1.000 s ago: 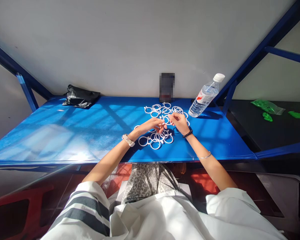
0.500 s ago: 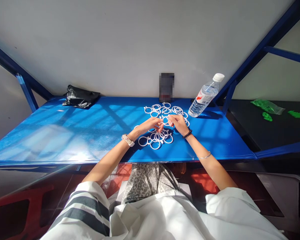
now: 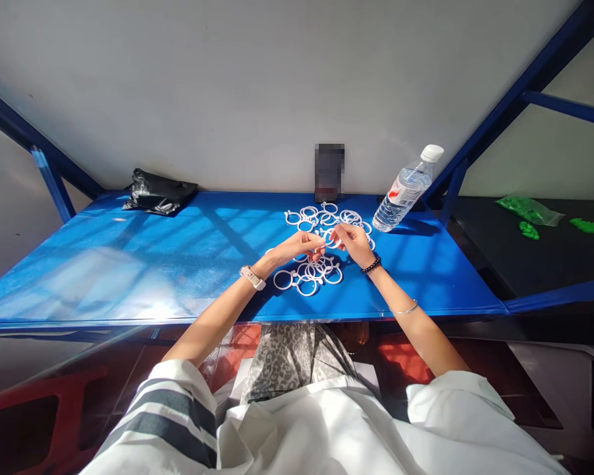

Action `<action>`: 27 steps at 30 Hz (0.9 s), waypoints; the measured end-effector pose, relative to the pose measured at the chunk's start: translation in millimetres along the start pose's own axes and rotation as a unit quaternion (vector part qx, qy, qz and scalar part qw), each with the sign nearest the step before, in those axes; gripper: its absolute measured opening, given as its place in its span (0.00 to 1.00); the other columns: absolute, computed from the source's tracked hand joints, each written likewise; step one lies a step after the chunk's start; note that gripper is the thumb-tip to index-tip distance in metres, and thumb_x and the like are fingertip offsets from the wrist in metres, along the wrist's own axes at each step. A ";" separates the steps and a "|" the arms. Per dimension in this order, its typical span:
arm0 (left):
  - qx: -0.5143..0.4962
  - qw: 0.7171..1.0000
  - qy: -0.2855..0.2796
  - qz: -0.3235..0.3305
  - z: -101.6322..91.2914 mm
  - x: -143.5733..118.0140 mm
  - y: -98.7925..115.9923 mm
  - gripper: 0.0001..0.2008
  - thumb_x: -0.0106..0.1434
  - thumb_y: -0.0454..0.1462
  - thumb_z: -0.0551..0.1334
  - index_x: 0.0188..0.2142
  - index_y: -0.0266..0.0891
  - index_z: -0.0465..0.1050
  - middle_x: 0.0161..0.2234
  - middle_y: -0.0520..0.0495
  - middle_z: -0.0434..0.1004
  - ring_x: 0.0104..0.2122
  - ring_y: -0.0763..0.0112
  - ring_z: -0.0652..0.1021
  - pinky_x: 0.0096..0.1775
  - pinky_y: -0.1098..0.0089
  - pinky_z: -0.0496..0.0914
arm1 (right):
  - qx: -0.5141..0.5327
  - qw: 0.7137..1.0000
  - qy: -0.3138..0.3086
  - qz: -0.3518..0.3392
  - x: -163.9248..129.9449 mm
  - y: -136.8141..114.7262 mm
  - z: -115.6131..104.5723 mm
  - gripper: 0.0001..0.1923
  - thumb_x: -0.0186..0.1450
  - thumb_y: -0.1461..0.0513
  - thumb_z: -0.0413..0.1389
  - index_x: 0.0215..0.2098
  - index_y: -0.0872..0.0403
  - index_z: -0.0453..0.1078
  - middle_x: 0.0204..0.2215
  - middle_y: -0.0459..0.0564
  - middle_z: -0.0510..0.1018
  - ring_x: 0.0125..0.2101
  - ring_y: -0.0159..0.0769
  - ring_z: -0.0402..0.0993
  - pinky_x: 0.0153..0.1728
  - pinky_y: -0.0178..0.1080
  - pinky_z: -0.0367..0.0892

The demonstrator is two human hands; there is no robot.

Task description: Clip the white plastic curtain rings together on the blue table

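My left hand [image 3: 297,249] and my right hand [image 3: 355,241] meet above the blue table [image 3: 178,264], and both pinch one white plastic ring [image 3: 330,239] between their fingertips. Just below the hands, a near pile of white rings [image 3: 309,275] lies on the table. A second cluster of several white rings [image 3: 321,216] lies behind the hands. The left wrist wears a watch, the right a dark bead bracelet.
A clear water bottle [image 3: 406,190] with a white cap leans at the back right. A black bag [image 3: 157,191] lies at the back left by the wall. A small dark object [image 3: 329,173] stands against the wall. Green items [image 3: 529,212] lie on the black surface at right.
Both hands stayed over the rings. The fingertips came closer together around the ring and shifted slightly up and away from me.
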State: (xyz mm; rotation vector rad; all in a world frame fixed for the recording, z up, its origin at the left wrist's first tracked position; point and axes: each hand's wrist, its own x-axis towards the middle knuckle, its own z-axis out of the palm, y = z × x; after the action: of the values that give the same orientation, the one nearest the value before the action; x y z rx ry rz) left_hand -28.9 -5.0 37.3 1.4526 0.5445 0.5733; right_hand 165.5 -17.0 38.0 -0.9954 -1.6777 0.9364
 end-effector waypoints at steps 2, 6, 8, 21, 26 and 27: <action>0.007 1.000 -0.001 -0.003 -0.8 0.4 -1.7 0.22 0.59 0.52 0.62 0.29 0.32 0.72 0.20 0.50 0.69 0.23 0.75 0.71 0.28 0.74 0.63 | -0.014 1.000 0.008 -0.011 0.2 0.0 -0.4 0.29 0.61 0.38 0.51 0.25 0.54 0.71 0.17 0.44 0.67 0.17 0.27 0.60 0.18 0.34 0.57; 0.018 1.000 0.007 -0.004 -0.7 0.2 -1.0 0.21 0.58 0.51 0.64 0.28 0.32 0.73 0.20 0.51 0.69 0.22 0.76 0.70 0.26 0.74 0.61 | -0.007 0.999 0.031 -0.022 1.1 2.9 -1.1 0.28 0.58 0.38 0.55 0.30 0.55 0.73 0.15 0.42 0.65 0.16 0.27 0.58 0.18 0.34 0.57; 0.023 1.000 0.018 -0.001 0.0 -0.5 1.5 0.21 0.58 0.51 0.64 0.28 0.32 0.73 0.20 0.51 0.69 0.22 0.76 0.70 0.26 0.74 0.61 | 0.012 1.000 0.025 -0.012 1.1 3.5 -1.5 0.27 0.58 0.39 0.55 0.32 0.54 0.73 0.13 0.40 0.64 0.15 0.27 0.58 0.17 0.34 0.58; 0.031 0.999 0.045 -0.001 0.5 -0.2 4.2 0.19 0.55 0.49 0.67 0.28 0.31 0.75 0.19 0.51 0.70 0.22 0.77 0.70 0.27 0.74 0.63 | 0.070 0.996 -0.034 -0.045 0.7 4.8 -7.2 0.20 0.63 0.47 0.55 0.31 0.54 0.75 0.24 0.48 0.74 0.24 0.31 0.69 0.24 0.34 0.67; 0.031 0.999 0.029 0.005 -1.4 0.0 2.0 0.19 0.56 0.49 0.67 0.27 0.32 0.72 0.20 0.51 0.69 0.22 0.77 0.70 0.26 0.75 0.61 | 0.077 0.995 -0.049 -0.046 1.0 4.9 -5.3 0.16 0.63 0.49 0.56 0.35 0.53 0.75 0.24 0.47 0.74 0.24 0.32 0.70 0.25 0.35 0.68; 0.032 0.999 0.025 0.007 -1.6 0.0 2.0 0.19 0.56 0.49 0.67 0.26 0.32 0.71 0.20 0.51 0.69 0.22 0.77 0.69 0.26 0.75 0.60 | 0.076 0.995 -0.047 -0.045 1.1 4.3 -4.7 0.17 0.62 0.49 0.57 0.36 0.53 0.75 0.24 0.47 0.74 0.24 0.32 0.70 0.25 0.35 0.68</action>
State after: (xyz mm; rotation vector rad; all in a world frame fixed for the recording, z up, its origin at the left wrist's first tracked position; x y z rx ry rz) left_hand -30.0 -3.7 39.2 1.5073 0.5970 0.6095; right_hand 170.6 -13.7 35.7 -0.7793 -1.6860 1.0482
